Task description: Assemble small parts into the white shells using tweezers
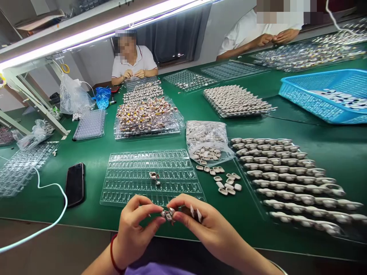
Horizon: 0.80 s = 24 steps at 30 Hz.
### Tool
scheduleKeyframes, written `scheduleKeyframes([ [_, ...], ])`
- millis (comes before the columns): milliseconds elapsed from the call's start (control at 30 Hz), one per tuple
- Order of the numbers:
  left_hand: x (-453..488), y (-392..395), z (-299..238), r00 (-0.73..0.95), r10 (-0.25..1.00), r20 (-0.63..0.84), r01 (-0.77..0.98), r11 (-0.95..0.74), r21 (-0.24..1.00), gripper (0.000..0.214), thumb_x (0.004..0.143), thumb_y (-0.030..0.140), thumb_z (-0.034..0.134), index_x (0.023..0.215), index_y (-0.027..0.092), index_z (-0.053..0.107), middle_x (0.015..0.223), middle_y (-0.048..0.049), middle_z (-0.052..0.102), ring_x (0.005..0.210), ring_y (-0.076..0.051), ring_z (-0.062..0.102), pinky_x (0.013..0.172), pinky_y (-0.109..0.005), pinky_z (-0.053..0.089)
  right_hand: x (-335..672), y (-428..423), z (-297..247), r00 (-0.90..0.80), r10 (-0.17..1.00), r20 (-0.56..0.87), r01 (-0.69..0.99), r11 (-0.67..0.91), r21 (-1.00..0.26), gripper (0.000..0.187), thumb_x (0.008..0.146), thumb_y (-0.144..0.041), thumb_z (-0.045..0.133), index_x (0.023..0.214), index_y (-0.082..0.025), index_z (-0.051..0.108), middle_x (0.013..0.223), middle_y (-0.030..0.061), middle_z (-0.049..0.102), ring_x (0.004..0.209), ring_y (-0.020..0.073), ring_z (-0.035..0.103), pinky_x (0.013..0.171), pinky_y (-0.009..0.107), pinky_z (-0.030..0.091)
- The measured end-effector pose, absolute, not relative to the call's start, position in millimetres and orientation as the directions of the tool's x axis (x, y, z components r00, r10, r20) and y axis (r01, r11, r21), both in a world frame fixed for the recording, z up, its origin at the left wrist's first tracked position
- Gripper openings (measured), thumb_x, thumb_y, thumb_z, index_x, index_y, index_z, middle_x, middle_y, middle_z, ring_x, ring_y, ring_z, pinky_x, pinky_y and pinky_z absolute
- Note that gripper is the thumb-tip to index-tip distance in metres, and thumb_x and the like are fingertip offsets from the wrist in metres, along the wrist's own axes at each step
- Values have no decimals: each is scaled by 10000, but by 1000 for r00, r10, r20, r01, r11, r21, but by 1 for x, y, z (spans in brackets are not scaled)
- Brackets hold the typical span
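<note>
Between the fingertips of both hands, in front of the table's near edge, is a small shiny grey-white part (168,215); its exact kind is too small to tell. My left hand (137,225) is closed, thumb and forefinger pinching its left side. My right hand (205,227) pinches the right side, and a dark piece with white pointed tips (195,214) is tucked among its fingers. Just beyond lies a clear plastic tray (126,185) with rows of slots; a few small beige-and-brown parts (155,176) rest on it.
Loose beige oval shells (228,185) lie beside a plastic bag (205,133) of similar ones. To the right is a tray of beige parts in rows (289,177). A phone (75,184), white cable (61,210), stacked trays (146,118) and blue basket (323,107) surround them. Two people sit opposite.
</note>
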State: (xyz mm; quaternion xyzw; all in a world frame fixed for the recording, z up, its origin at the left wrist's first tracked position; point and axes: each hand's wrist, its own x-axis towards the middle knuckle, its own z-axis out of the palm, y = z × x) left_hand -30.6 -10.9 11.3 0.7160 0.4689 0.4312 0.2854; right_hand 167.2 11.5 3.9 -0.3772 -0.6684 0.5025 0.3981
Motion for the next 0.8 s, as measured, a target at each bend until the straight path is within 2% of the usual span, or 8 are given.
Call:
scheduleKeyframes([
  [167, -24, -10, 11, 115, 982, 153, 193, -173, 966, 171, 825, 356, 709, 876, 198, 748, 805, -39, 600, 706, -148, 587, 594, -229, 512, 161, 0, -3, -307, 914, 265, 31, 287, -957, 90, 919, -213, 573, 942, -229, 658, 815, 22, 672, 702, 165, 641, 638, 249, 522],
  [300, -19, -12, 11, 106, 994, 34, 77, -42, 996, 243, 807, 419, 718, 846, 180, 745, 797, -39, 582, 688, -144, 581, 590, -232, 487, 152, -8, -9, -146, 897, 418, 30, 426, -904, 116, 915, -174, 583, 981, -243, 649, 850, 38, 677, 733, 172, 654, 604, 233, 537],
  [433, -18, -14, 14, 94, 991, 97, 145, -110, 983, 214, 805, 402, 722, 841, 193, 752, 783, -40, 596, 697, -150, 574, 606, -239, 497, 147, -12, -11, -67, 870, 488, 59, 491, -869, 135, 918, -159, 579, 983, -262, 637, 829, 38, 668, 715, 177, 654, 585, 236, 546],
  [600, -16, -14, 20, 111, 967, 229, 297, -252, 921, 127, 815, 316, 716, 883, 220, 765, 780, -35, 595, 701, -148, 559, 583, -221, 508, 146, -16, -10, -21, 872, 490, 51, 490, -870, 126, 936, -174, 552, 991, -263, 622, 836, 55, 646, 724, 191, 646, 553, 243, 547],
  [700, -15, -15, 21, 119, 966, 229, 289, -255, 923, 136, 815, 327, 716, 885, 226, 773, 778, -35, 589, 690, -144, 553, 580, -220, 509, 144, -17, -11, -14, 876, 482, 19, 482, -876, 123, 940, -169, 540, 984, -258, 613, 813, 44, 621, 696, 173, 622, 547, 233, 539],
  [800, -15, -16, 19, 101, 980, 173, 199, -190, 961, 192, 813, 389, 715, 859, 214, 777, 755, -35, 588, 674, -142, 555, 584, -230, 506, 140, -19, -14, -17, 883, 469, -2, 469, -883, 144, 936, -146, 534, 994, -260, 601, 807, 36, 607, 689, 164, 611, 567, 235, 537],
])
